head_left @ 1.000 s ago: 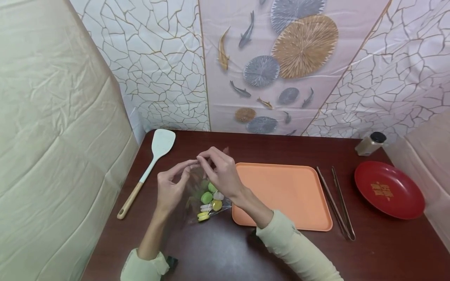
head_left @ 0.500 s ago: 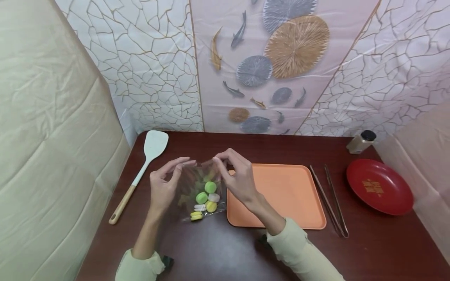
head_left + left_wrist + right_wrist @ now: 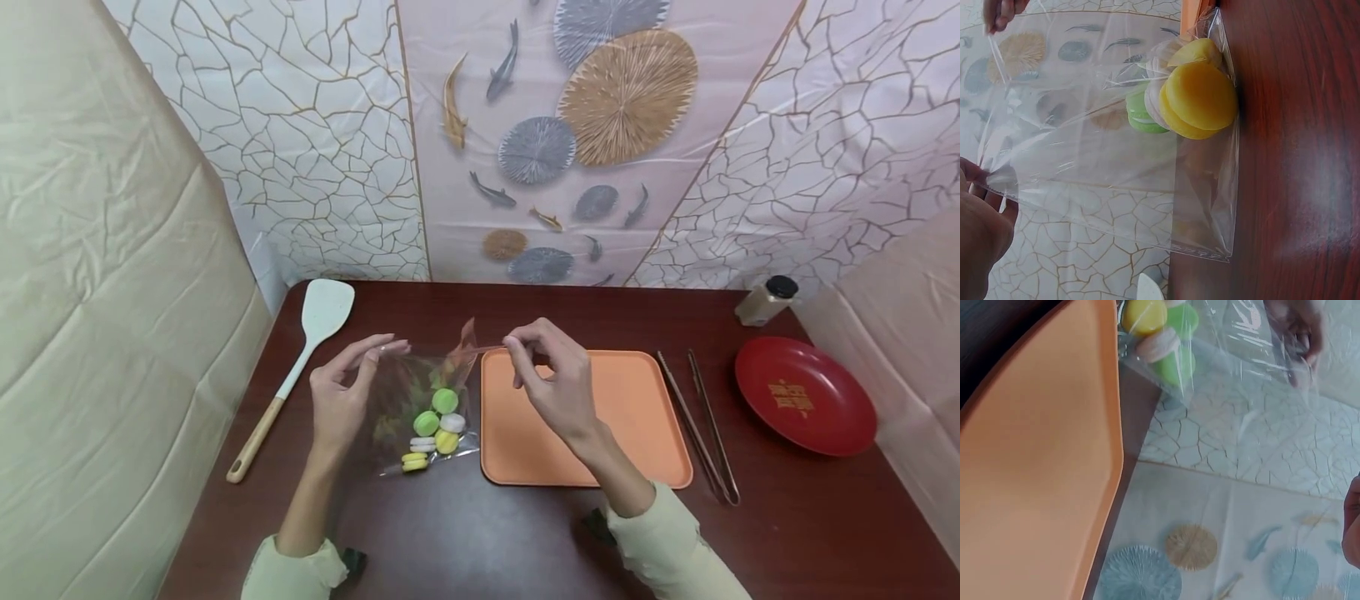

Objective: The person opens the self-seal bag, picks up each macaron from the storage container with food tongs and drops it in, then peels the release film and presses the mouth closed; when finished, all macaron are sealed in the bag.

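Note:
A clear plastic bag stands on the dark table with several green, white and yellow macarons at its bottom. My left hand pinches the upper left corner of the bag, as the left wrist view also shows with the bag's side edge running down to the table. Out to the right, over the orange tray's rim, my right hand pinches a thin clear strip between thumb and forefinger. That strip runs back to the bag's mouth, where a loose flap sticks up.
Right of the bag lies the orange tray, then metal tongs and a red plate. A black-capped jar stands at the back right. To the left lies a pale spatula with a wooden handle.
My right hand has moved right, away from my left hand, and the thin strip now stretches between it and the bag. The left hand keeps its pinch; the head view has shifted slightly.

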Available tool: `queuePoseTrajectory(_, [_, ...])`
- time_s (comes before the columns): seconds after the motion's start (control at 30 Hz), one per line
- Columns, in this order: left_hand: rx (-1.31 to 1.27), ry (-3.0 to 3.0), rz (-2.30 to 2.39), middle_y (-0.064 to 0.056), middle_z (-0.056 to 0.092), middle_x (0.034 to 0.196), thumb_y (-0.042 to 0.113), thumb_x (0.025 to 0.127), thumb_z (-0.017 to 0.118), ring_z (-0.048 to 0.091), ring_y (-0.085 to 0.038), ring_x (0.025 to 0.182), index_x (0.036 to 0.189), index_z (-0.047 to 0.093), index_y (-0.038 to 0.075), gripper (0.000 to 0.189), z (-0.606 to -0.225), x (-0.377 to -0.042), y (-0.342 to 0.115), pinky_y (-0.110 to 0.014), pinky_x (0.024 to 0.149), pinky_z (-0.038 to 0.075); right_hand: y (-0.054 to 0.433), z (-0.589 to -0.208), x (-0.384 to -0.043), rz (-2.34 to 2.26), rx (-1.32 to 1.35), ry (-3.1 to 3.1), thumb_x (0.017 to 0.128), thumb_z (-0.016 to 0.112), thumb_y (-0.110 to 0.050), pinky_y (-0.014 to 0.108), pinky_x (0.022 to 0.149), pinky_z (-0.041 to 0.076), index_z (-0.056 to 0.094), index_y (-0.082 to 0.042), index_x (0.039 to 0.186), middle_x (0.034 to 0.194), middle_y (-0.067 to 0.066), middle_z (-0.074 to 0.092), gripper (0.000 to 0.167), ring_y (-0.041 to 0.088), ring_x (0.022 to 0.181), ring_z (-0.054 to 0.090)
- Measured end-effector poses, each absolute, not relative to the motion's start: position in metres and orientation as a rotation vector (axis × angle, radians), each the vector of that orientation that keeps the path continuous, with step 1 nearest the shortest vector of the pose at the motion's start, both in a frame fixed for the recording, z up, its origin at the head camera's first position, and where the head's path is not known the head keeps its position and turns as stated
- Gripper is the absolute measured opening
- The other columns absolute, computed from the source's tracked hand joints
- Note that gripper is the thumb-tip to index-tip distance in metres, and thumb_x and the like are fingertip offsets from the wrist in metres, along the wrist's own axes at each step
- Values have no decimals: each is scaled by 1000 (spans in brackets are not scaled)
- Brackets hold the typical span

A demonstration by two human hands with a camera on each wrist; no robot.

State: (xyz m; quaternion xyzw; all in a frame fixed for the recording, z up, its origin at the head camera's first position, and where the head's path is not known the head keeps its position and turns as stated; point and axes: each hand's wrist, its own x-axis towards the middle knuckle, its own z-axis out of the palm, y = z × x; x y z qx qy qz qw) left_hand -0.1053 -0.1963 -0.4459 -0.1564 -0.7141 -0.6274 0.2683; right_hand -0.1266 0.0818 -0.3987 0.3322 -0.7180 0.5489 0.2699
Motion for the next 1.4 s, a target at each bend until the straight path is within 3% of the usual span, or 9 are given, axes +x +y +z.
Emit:
queuePoseTrajectory(0.17, [-396,-1923,-1700,-23,82,112,-4,110,59,79,-10,112,127,75,-7,24,-445,-106,-195,-24,101,57,101,-395,-123,1473,853,-1877,96,68,21,16,57,52,71,5,100,81,11,62,17,10,55,58])
queuePoseTrajectory(0.3, [-314,-1937,-1662,-23,82,108,-3,109,62,70,1,86,125,79,-1,24,-444,-105,-195,-17,77,49,114,-391,-118,1442,813,-1868,95,67,21,15,57,52,72,6,101,82,12,64,17,9,55,58])
queuePoseTrajectory(0.37, [-276,-1937,-1657,-22,82,106,-3,108,62,68,2,84,123,81,2,24,-444,-105,-195,-18,74,46,121,-390,-115,1439,798,-1866,95,67,22,15,57,52,72,6,101,81,13,64,18,9,55,58])
queuePoseTrajectory(0.4, [-267,-1932,-1659,-21,83,106,-3,108,63,68,2,84,123,81,2,24,-444,-105,-195,-17,74,46,124,-389,-114,1442,794,-1865,95,66,23,15,56,52,72,7,101,81,13,63,18,9,55,58])
queuePoseTrajectory(0.5, [-289,-1906,-1706,-20,83,109,-3,109,62,79,-5,102,123,79,-2,23,-444,-105,-195,-21,92,56,135,-388,-112,1455,770,-1871,95,65,23,15,55,51,72,8,101,80,14,62,17,8,55,58])
queuePoseTrajectory(0.6, [-340,-1878,-1741,-20,83,111,-3,110,61,80,-12,110,125,77,-5,23,-444,-106,-195,-25,103,56,146,-387,-111,1477,722,-1887,97,65,21,16,54,50,72,9,100,79,14,62,14,6,56,58])
queuePoseTrajectory(0.93, [-384,-1876,-1767,-24,81,114,-2,111,58,81,-15,109,128,76,-4,25,-445,-104,-197,-26,102,56,181,-385,-102,1419,577,-1936,101,67,14,16,46,41,71,13,101,73,9,59,4,4,52,54])
queuePoseTrajectory(1.1, [-385,-1888,-1749,-23,82,114,-1,112,57,81,-13,109,129,76,-4,25,-445,-104,-196,-23,97,55,193,-385,-97,1441,527,-1944,101,67,12,17,47,42,68,18,101,73,4,59,6,4,52,54])
queuePoseTrajectory(1.4, [-399,-1877,-1770,-18,83,113,0,112,59,81,-15,107,128,76,-4,24,-443,-103,-194,-26,102,56,211,-391,-83,1557,377,-1874,99,65,18,15,48,43,67,20,104,78,-1,62,5,5,54,53])
